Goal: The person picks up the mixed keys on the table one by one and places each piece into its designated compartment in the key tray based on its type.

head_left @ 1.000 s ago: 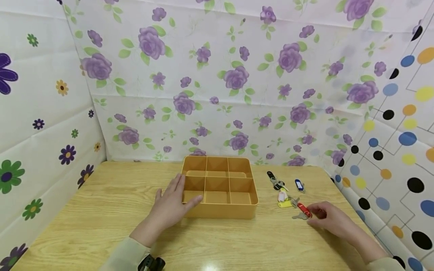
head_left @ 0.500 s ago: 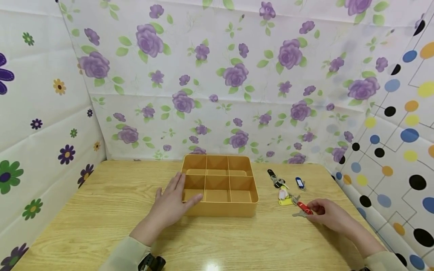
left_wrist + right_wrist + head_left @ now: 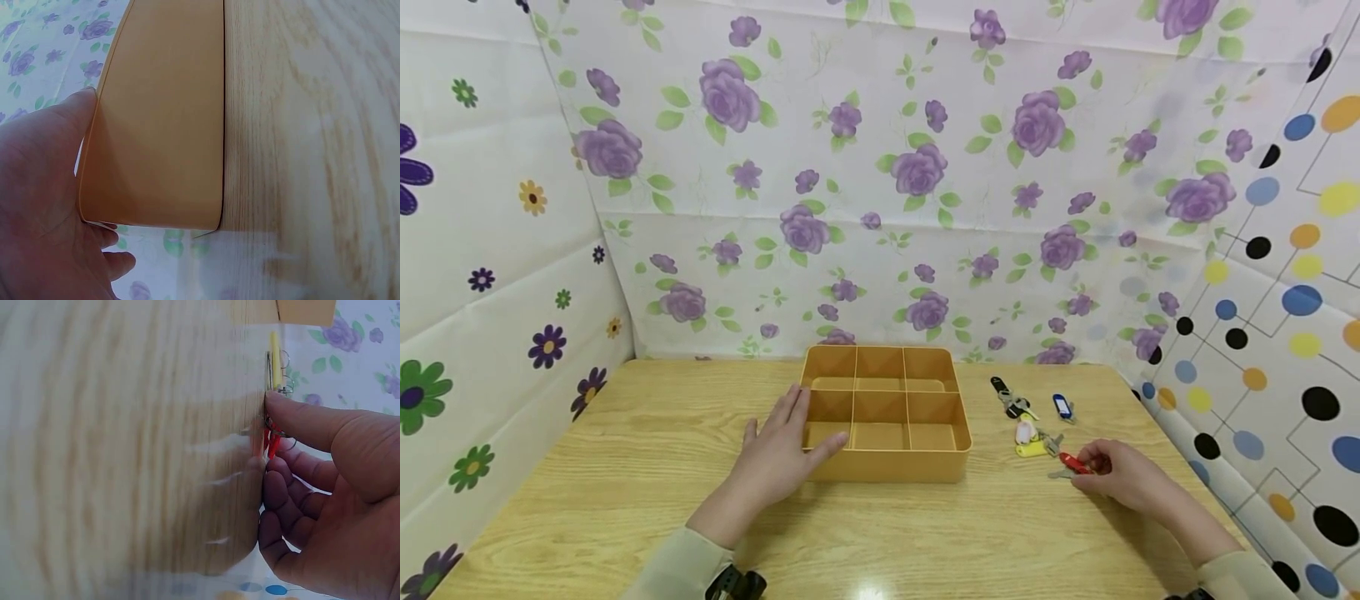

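An orange-tan organizer box point(image 3: 887, 467) with several compartments stands on the table. My left hand point(image 3: 775, 450) rests against its left side, thumb over the front rim and the other fingers extended along the side; the left wrist view shows the thumb on the rim of the box wall point(image 3: 159, 125). To the right, my right hand point(image 3: 1123, 475) pinches a key with a red tag point(image 3: 1073, 463) at the tabletop. In the right wrist view, the thumb and curled fingers lie about the red tag point(image 3: 274, 445), partly hiding it.
Beyond the right hand lie keys with a yellow tag point(image 3: 1032, 449), a pale pink-and-white piece point(image 3: 1025, 431), keys with a black tag point(image 3: 1000, 387) and a key with a blue tag point(image 3: 1062, 407). Flowered cloth point(image 3: 880, 183) hangs behind the wooden table point(image 3: 685, 417).
My right hand has closed its thumb and fingers on the red-tagged key, and the tag has turned slightly. My left hand stays on the box.
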`<state>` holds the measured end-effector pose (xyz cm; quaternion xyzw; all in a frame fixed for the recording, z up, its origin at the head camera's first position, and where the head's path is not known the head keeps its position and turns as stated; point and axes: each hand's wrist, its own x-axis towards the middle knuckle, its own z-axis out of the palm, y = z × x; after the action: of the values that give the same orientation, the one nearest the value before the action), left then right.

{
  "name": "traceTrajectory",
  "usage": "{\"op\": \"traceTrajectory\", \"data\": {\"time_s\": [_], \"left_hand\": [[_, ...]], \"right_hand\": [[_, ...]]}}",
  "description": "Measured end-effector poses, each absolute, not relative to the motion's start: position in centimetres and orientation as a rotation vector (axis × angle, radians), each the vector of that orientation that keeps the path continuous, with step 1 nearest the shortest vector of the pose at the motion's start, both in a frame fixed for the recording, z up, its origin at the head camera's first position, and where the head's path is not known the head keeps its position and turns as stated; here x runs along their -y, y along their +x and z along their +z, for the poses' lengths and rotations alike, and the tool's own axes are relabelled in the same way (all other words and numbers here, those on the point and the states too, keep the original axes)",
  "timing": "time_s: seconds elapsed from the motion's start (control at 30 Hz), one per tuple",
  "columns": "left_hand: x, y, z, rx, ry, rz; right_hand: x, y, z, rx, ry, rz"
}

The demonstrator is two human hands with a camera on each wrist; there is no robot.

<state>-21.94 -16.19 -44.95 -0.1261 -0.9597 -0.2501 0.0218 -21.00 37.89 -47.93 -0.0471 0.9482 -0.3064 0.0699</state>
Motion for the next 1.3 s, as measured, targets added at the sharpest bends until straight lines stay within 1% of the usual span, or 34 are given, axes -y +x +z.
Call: {"op": "traceTrajectory", "data": {"time_s": [0.53, 1.3], "left_hand": [[16.13, -21.95, -44.97, 2.977, -0.378, -0.777], [16.23, -21.98, -45.12, 2.965, -0.398, -0.788]], "right_hand": [[-37.87, -20.96, -48.18, -2.898, -0.065, -0.908], [-38.18, -20.9, -48.21, -3.036, -0.047, -0.747]]}}
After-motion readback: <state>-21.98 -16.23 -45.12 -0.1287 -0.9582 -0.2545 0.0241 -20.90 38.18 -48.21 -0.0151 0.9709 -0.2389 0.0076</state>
